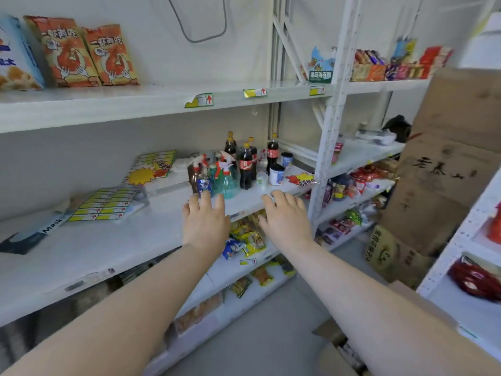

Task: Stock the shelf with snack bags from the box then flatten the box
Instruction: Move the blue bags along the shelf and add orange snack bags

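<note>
Left hand (206, 221): spread, empty | right hand (284, 218): spread, empty | both over shelf (108, 245) front edge | advice: lift bags from box (332, 356), stand upright, labels forward.

bare stretch of middle shelf (113, 248) at left, bottles (246, 165) clustered toward its right end, upright post (324, 158) beyond
</note>
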